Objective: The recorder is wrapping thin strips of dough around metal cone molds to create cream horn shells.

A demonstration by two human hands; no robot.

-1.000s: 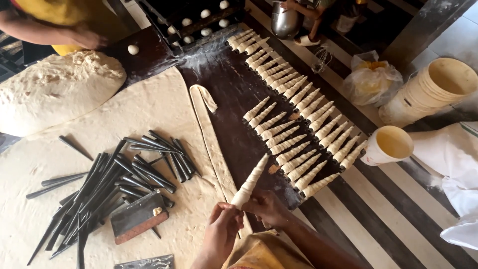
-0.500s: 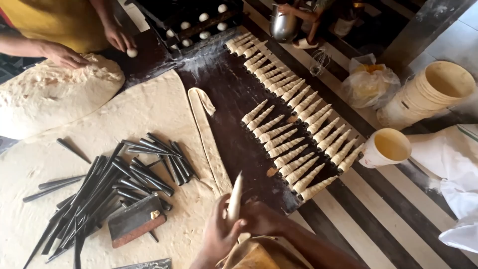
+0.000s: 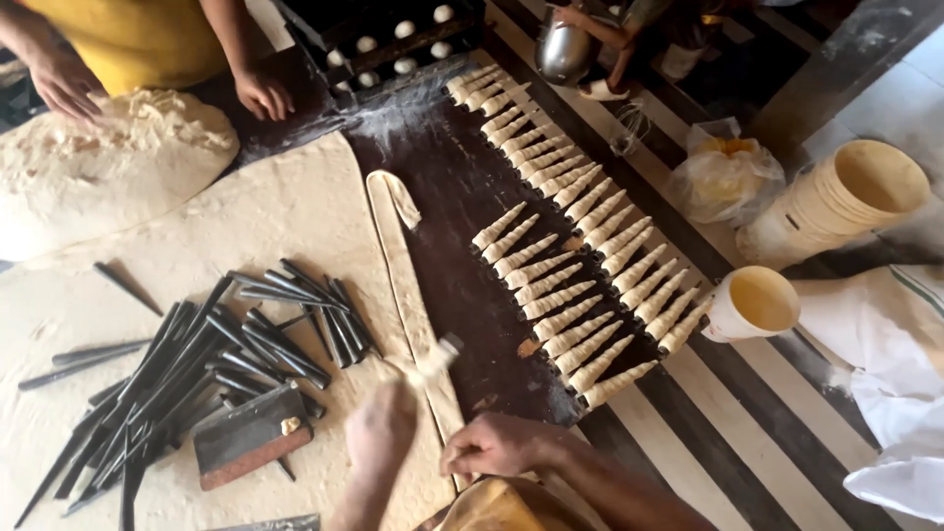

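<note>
**Dough strip and cone mould: position of the work relative to the two hands**

Lower centre of the frame. The left hand (image 3: pixel 382 433) is motion-blurred; a dough-wrapped cone mould (image 3: pixel 434 360) projects from its upper right side, its free end pointing toward the upper right. The hand appears closed on the mould's lower end, though the blur hides the fingers. The right hand (image 3: pixel 497 447) lies just beside it, toward the lower right, loosely curled with the fingertips (image 3: pixel 458 462) resting at the near end of the dough strip (image 3: pixel 411 295); whether its grip pinches the strip or only presses it cannot be told.

The strip's long axis runs from the hands toward the upper centre, ending in a folded-over tip, along the edge where the rolled dough sheet (image 3: pixel 285 216) meets the dark tray (image 3: pixel 462 206). The mould therefore crosses the strip at a shallow angle, and the left hand is the nearer to it.

Left of the hands: a heap of bare black cone moulds (image 3: pixel 187 364) and a bench scraper (image 3: pixel 251 433). Right of the strip: rows of wrapped cones (image 3: pixel 580 265) on the tray. Upper left: another person's hands (image 3: pixel 261 93) beside a dough mound (image 3: pixel 108 167). All rest on the counter (image 3: pixel 747 433).
</note>
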